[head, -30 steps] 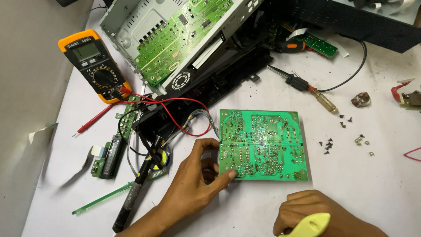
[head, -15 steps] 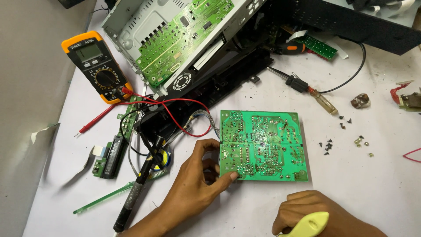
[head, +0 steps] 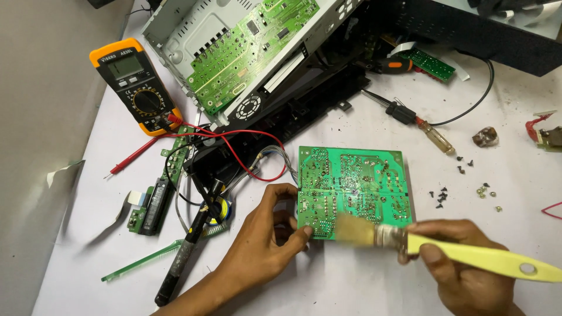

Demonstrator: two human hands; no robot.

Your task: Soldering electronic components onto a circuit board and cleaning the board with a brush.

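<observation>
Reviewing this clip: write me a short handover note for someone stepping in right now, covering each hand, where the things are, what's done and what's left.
Left hand: grips the lower left edge of the green circuit board, which lies solder side up on the white table.
Right hand: holds a brush with a yellow handle; its bristles sit on the board's lower edge.
Nearby: soldering iron left of the left hand, multimeter at far left, opened metal chassis behind, loose screws to the right.
Done: board is out of the chassis and turned over.
Left: brushing seems barely begun; most of the board is not yet covered.
</observation>
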